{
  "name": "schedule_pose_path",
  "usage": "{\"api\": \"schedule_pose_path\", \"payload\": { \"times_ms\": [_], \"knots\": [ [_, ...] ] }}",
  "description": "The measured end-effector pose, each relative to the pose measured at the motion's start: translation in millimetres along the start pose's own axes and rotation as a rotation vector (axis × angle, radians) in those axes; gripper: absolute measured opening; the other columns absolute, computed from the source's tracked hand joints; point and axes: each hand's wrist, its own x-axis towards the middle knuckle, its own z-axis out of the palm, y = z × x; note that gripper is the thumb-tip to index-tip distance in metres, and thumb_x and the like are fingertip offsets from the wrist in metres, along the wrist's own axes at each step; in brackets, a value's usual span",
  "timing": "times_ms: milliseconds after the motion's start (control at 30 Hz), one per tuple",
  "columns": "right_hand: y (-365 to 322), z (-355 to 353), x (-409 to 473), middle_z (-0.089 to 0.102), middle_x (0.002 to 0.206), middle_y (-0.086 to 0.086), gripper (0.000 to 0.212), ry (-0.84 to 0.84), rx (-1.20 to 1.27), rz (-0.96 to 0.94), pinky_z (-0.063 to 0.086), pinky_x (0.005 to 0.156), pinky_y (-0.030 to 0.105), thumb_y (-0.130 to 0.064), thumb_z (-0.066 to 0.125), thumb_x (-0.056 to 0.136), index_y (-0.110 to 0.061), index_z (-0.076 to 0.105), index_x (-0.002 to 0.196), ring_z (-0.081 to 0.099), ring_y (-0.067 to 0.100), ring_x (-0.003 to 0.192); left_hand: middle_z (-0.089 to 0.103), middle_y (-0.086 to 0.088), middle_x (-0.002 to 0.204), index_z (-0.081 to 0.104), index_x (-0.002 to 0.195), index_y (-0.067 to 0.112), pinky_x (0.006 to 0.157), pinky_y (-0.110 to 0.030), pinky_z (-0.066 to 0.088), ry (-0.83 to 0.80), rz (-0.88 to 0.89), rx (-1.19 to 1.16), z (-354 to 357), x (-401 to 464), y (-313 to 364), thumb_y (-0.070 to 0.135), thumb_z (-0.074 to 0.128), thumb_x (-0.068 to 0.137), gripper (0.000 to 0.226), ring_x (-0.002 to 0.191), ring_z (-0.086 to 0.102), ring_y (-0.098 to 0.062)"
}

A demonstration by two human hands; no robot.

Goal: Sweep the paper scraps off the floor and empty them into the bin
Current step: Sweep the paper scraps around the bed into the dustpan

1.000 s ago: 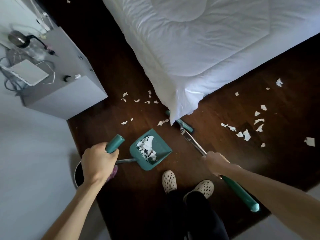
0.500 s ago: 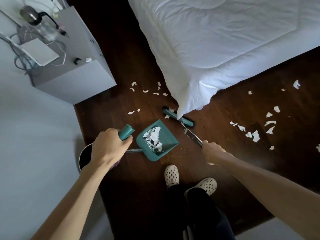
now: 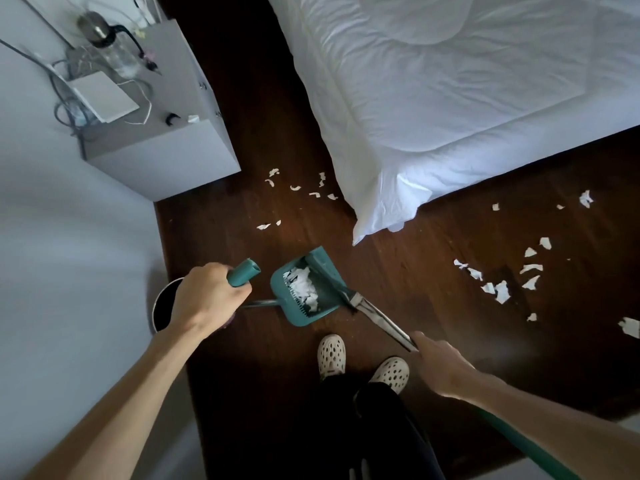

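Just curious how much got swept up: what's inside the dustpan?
The dustpan holds a pile of white paper scraps. The broom head rests in the pan beside them. Anything under the broom head or the pile is hidden.

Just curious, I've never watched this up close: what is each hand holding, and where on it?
The left hand grips the dustpan's long handle near its teal top end. The right hand grips the broom partway along its shaft.

The dark wooden floor [image 3: 242, 393] carries loose paper scraps [image 3: 498, 291] at three o'clock and more at twelve. A teal dustpan [image 3: 294, 306] sits at centre; a dark bin [image 3: 162, 306] stands at nine o'clock.
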Motion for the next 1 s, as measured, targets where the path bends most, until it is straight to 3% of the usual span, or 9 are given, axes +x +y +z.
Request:
{"api": "schedule_pose_path", "payload": {
  "times_ms": [67,300,400,500,567,667,800,933,1000],
  "knots": [
    [6.7,0.9,-6.9,0.065,0.082,0.008,0.011,0.015,0.040,0.008,0.056,0.057,0.049,-0.031,0.038,0.098,-0.024,0.046,0.097,0.067,0.028,0.070,0.056,0.001,0.043,0.062,0.058,0.016,0.038,-0.021,0.036,-0.015,-0.004,-0.005,-0.9,-9.0,-7.1,0.030,0.069,0.083,0.029,0.040,0.058,-0.012],
    [13.7,11.9,-30.7,0.062,0.083,0.007,0.011,0.091,0.067,0.149,0.052,0.056,0.039,-0.027,0.040,0.101,-0.018,0.045,0.103,0.063,0.022,0.068,0.060,0.005,0.051,0.068,0.062,0.022,0.052,-0.030,0.046,-0.078,0.047,0.137,-18.6,-29.0,-23.8,0.033,0.071,0.078,0.019,0.051,0.057,-0.016],
    [3.6,27.3,-35.1,0.060,0.083,0.008,0.008,0.091,0.116,0.254,0.048,0.051,0.034,-0.019,0.037,0.099,-0.013,0.044,0.099,0.060,0.022,0.067,0.057,0.010,0.045,0.060,0.051,0.029,0.050,-0.028,0.042,-0.153,0.094,0.159,-27.5,-29.4,-32.8,0.028,0.073,0.075,0.027,0.047,0.055,-0.010],
    [-13.6,50.5,-31.4,0.064,0.099,0.013,0.012,0.072,0.200,0.357,0.049,0.063,0.036,-0.016,0.039,0.096,-0.010,0.046,0.102,0.060,0.027,0.079,0.057,0.004,0.048,0.053,0.049,0.023,0.050,-0.028,0.042,-0.161,0.128,0.233,-23.1,-28.7,-46.2,0.029,0.072,0.075,0.033,0.049,0.058,-0.018],
    [-31.3,75.7,-28.5,0.064,0.112,0.018,0.020,0.048,0.319,0.422,0.045,0.068,0.031,-0.017,0.041,0.095,-0.009,0.050,0.110,0.059,0.032,0.085,0.058,0.001,0.050,0.052,0.050,0.020,0.051,-0.030,0.046,-0.141,0.140,0.256,-16.6,-29.9,-50.7,0.028,0.069,0.075,0.032,0.050,0.057,-0.020],
    [-58.1,116.0,-25.5,0.065,0.111,0.019,0.040,-0.021,0.503,0.495,0.049,0.054,0.027,-0.019,0.041,0.094,-0.008,0.052,0.131,0.064,0.030,0.073,0.061,0.001,0.052,0.059,0.057,0.019,0.054,-0.033,0.052,-0.134,0.198,0.274,-9.1,-32.7,-49.0,0.036,0.067,0.075,0.026,0.052,0.059,-0.020],
    [-90.7,143.0,-30.4,0.065,0.106,0.019,0.036,-0.127,0.581,0.426,0.047,0.048,0.030,-0.022,0.038,0.094,-0.008,0.054,0.123,0.057,0.025,0.061,0.065,0.004,0.052,0.066,0.060,0.022,0.057,-0.036,0.055,-0.178,0.185,0.196,-2.9,-35.2,-46.8,0.037,0.062,0.074,0.021,0.055,0.065,-0.018],
    [-108.5,139.2,-41.9,0.065,0.107,0.016,0.032,-0.117,0.598,0.335,0.046,0.058,0.032,-0.028,0.036,0.094,-0.014,0.053,0.117,0.059,0.028,0.075,0.063,0.004,0.048,0.062,0.057,0.020,0.057,-0.035,0.056,-0.164,0.197,0.170,-4.2,-37.9,-41.8,0.036,0.059,0.074,0.023,0.050,0.064,-0.017],
    [-109.8,132.0,-47.3,0.065,0.103,0.014,0.034,-0.075,0.635,0.313,0.045,0.056,0.033,-0.031,0.036,0.092,-0.015,0.051,0.118,0.057,0.028,0.078,0.063,0.002,0.047,0.061,0.058,0.018,0.056,-0.034,0.055,-0.157,0.202,0.172,-8.9,-40.3,-35.6,0.033,0.062,0.076,0.024,0.048,0.063,-0.018]
  ]
}}
